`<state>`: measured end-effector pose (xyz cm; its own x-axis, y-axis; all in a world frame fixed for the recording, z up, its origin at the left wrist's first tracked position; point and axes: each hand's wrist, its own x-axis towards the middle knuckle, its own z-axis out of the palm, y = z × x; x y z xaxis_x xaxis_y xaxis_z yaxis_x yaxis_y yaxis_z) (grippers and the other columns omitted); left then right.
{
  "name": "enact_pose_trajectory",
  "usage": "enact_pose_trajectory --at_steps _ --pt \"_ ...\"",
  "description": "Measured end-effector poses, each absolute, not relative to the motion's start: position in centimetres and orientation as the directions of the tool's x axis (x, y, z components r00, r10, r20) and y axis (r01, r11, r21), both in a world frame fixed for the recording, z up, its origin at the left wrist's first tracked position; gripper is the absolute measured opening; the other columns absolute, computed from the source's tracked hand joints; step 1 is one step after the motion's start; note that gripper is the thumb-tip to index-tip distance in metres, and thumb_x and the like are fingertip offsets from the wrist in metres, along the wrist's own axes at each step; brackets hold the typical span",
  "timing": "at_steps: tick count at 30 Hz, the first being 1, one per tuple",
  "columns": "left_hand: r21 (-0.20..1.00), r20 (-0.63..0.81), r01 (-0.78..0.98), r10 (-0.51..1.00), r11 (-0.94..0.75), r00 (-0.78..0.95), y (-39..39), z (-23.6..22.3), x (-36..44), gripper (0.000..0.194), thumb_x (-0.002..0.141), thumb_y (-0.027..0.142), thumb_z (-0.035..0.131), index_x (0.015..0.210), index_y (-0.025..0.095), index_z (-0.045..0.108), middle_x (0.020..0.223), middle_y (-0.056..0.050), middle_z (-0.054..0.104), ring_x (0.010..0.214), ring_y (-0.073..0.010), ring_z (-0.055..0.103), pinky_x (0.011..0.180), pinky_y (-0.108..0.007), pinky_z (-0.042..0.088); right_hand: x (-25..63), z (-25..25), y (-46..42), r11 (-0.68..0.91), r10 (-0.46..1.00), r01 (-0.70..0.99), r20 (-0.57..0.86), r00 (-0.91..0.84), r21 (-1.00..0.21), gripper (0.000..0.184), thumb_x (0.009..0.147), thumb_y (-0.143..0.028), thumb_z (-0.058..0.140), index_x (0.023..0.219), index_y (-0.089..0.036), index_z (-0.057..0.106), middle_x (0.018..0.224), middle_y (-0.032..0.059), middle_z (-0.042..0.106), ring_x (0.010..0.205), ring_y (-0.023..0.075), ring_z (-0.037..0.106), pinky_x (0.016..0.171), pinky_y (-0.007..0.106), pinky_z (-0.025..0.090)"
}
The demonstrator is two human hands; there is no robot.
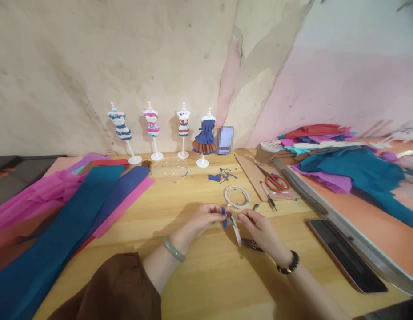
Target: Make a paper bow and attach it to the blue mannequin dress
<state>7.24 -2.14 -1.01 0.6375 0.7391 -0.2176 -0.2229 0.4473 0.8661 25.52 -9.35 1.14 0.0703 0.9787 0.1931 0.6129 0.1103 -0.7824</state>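
My left hand (210, 214) pinches a small blue strip (224, 218) of crepe-like paper between thumb and fingertips. A few centimetres to its right, my right hand (256, 224) has its thumb and fingers pressed together; what they grip is too small to make out. Between the hands a narrow white tape-like band (237, 233) slants down, with bluish bits on its upper end. Just beyond the fingertips lies a white ring-shaped tape roll (237, 197). Dark-handled scissors (251, 244) rest partly under my right hand.
Several small dress forms, one (206, 133) in a blue-and-brown dress, stand along the wall. Coloured paper sheets (66, 222) lie left. Orange-handled scissors (277, 182) and a pen (272, 203) lie right, near a cardboard sheet (251, 178). A dark phone (346, 255) sits nearer me. Blue scraps (226, 175) lie behind.
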Motion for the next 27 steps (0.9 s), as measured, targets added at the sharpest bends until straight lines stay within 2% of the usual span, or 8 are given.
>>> enact_pose_trajectory --at_steps 3,8,11,14,16,18,22,27 --pt "0.871 -0.206 -0.222 0.738 0.437 0.643 -2.2 -0.8 7.2 0.029 0.053 0.03 0.086 0.065 0.013 0.066 0.094 -0.011 0.073 0.069 -0.014 0.06 0.073 -0.029 0.046 26.1 0.9 -9.9 0.144 0.972 0.674 0.23 0.04 -0.725 0.034 0.091 -0.045 0.048 0.075 -0.02 0.065 0.069 0.005 0.067 0.066 0.0196 0.061 0.063 0.03 0.049" --pt "0.859 -0.216 -0.228 0.728 0.459 0.651 -2.3 -0.4 7.1 0.034 0.049 0.032 0.088 0.059 0.013 0.062 0.097 -0.013 0.073 0.078 -0.0175 0.063 0.076 -0.03 0.046 25.7 0.8 -11.0 0.266 0.944 0.744 0.322 -0.072 -0.612 0.026 0.095 -0.031 0.046 0.087 -0.02 0.068 0.082 0.0071 0.07 0.075 0.0196 0.064 0.069 0.031 0.052" --pt "0.865 -0.223 -0.212 0.728 0.454 0.649 -2.4 -0.4 7.1 0.034 0.05 0.033 0.088 0.059 0.014 0.062 0.098 -0.013 0.073 0.082 -0.019 0.064 0.076 -0.029 0.046 24.9 0.9 -11.3 0.315 0.898 0.841 0.425 -0.114 -0.439 0.025 0.096 -0.029 0.044 0.089 -0.02 0.066 0.082 0.008 0.068 0.074 0.0197 0.063 0.068 0.031 0.051" --pt "0.874 -0.22 -0.198 0.726 0.443 0.652 -2.5 -0.3 7.1 0.034 0.051 0.034 0.088 0.06 0.014 0.063 0.102 -0.012 0.072 0.077 -0.0171 0.063 0.074 -0.029 0.046 24.1 0.6 -11.0 0.288 0.863 0.926 0.484 -0.142 -0.244 0.024 0.096 -0.027 0.044 0.085 -0.019 0.064 0.078 0.008 0.065 0.071 0.0208 0.062 0.066 0.031 0.048" --pt "0.88 -0.221 -0.183 0.72 0.438 0.658 -2.6 -0.1 7.1 0.034 0.051 0.035 0.088 0.06 0.014 0.062 0.103 -0.012 0.072 0.074 -0.0156 0.062 0.074 -0.03 0.046 23.8 0.2 -10.6 0.261 0.862 0.948 0.487 -0.142 -0.184 0.025 0.095 -0.022 0.043 0.08 -0.019 0.062 0.073 0.0073 0.063 0.069 0.0211 0.06 0.065 0.032 0.046" --pt "0.884 -0.224 -0.172 0.716 0.435 0.661 -2.6 0.0 7.1 0.035 0.05 0.035 0.088 0.058 0.014 0.062 0.1 -0.011 0.073 0.077 -0.0162 0.062 0.073 -0.029 0.045 23.7 -0.2 -10.3 0.242 0.868 0.948 0.482 -0.116 -0.208 0.023 0.093 -0.019 0.043 0.077 -0.019 0.061 0.072 0.0067 0.062 0.068 0.0211 0.059 0.063 0.031 0.045" --pt "0.884 -0.213 -0.184 0.721 0.43 0.66 -2.5 -0.3 7.0 0.031 0.051 0.032 0.086 0.058 0.015 0.061 0.096 -0.011 0.073 0.082 -0.0178 0.063 0.073 -0.028 0.044 23.8 -0.6 -10.2 0.232 0.884 0.881 0.468 -0.013 -0.413 0.018 0.092 -0.021 0.047 0.079 -0.02 0.06 0.074 0.005 0.062 0.066 0.0187 0.058 0.061 0.029 0.046" --pt "0.843 -0.201 -0.264 0.73 0.469 0.653 -2.3 -0.6 7.1 0.032 0.049 0.029 0.087 0.057 0.014 0.059 0.092 -0.012 0.074 0.078 -0.018 0.064 0.076 -0.031 0.046 24.1 -0.7 -11.1 0.327 0.874 0.753 0.486 -0.011 -0.571 0.019 0.094 -0.027 0.049 0.082 -0.021 0.062 0.08 0.0056 0.063 0.07 0.0181 0.058 0.068 0.031 0.049"
